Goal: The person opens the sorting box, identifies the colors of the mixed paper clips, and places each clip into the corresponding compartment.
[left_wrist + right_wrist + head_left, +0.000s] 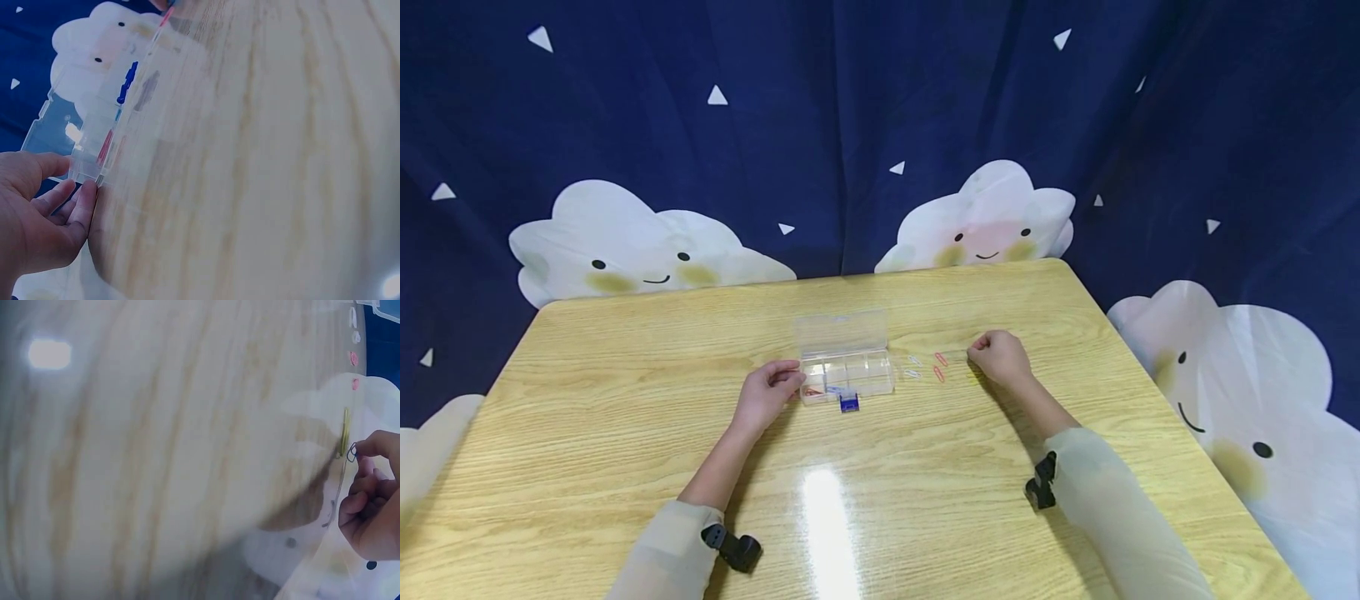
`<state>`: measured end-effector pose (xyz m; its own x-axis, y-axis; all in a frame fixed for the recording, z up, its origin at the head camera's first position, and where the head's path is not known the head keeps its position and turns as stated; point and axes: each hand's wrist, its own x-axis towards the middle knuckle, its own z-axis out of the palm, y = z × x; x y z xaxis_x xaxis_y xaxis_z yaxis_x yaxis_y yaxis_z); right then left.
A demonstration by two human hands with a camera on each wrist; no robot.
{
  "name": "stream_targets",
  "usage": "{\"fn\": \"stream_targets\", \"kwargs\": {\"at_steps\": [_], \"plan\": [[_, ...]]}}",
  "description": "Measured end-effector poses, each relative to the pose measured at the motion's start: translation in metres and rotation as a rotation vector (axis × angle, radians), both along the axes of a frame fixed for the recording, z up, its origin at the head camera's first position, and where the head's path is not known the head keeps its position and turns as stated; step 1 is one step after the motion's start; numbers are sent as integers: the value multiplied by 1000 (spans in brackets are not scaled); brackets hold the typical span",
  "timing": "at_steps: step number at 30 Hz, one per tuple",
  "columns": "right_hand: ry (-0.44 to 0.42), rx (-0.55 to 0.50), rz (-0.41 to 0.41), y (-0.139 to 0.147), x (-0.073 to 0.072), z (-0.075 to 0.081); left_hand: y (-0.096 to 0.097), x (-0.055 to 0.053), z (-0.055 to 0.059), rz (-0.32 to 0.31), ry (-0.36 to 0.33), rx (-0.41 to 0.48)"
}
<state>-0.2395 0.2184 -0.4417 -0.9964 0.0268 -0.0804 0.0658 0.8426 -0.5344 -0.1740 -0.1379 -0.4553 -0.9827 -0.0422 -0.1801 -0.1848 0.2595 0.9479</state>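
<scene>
A clear plastic compartment box [868, 379] stands on the table with its lid [841, 332] raised at the back. My left hand [765, 398] holds the box's left end between thumb and fingers. Red paper clips [105, 147] lie in the leftmost compartment, and something blue is in the one beside it. A blue latch [848, 403] hangs at the box's front. To the right, my right hand [1000, 357] pinches a dark-looking paper clip [352, 452] between thumb and index finger. Yellow paper clips [345, 431] lie on the table just beside that hand.
Between box and right hand lie white or pale paper clips [913, 373] and pink-red paper clips [938, 373]. The wooden table [625, 417] ends at a dark blue curtain [820, 125] with cloud prints. A bright light reflection lies on the table's front part.
</scene>
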Motion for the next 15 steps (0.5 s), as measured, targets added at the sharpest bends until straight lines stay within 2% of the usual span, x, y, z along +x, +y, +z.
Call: {"fn": "stream_targets", "kwargs": {"at_steps": [6,15], "plan": [[-38,-162,-10,3,-1,2,-1,-1,-1,-4,6,0],[-48,-257,-17,-2,0,6,-1,-1,-2,0,21,-14]]}}
